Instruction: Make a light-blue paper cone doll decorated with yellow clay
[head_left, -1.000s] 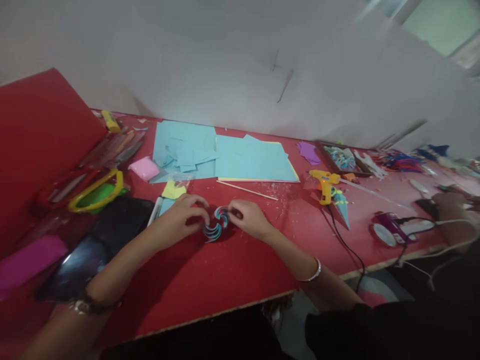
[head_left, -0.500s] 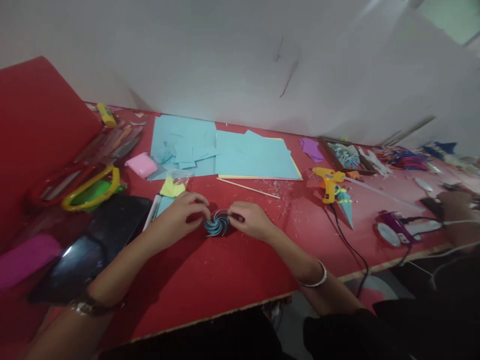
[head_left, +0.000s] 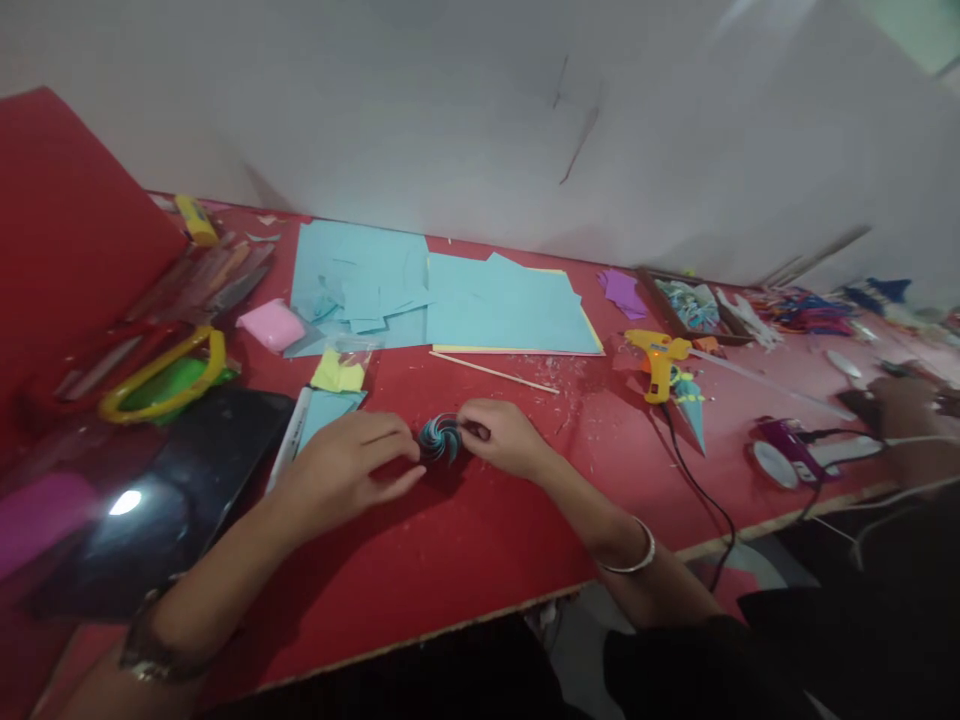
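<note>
At the centre of the frame, a small paper spiral, blue with darker bands, is seen lying on the red table. It is pinched at its right edge by the right hand, thumb and forefinger closed on the rim. The left hand is laid almost flat just to the left, fingers stretched out and held together, tips at the spiral's left edge; whether they actually press on it cannot be made out through the blur. Just above the hands a thin wooden stick is laid aslant, and beyond it light blue sheets are spread. To the right, a yellow glue gun is parked. At the far right edge, a co-worker's hand is rested on the table.
</note>
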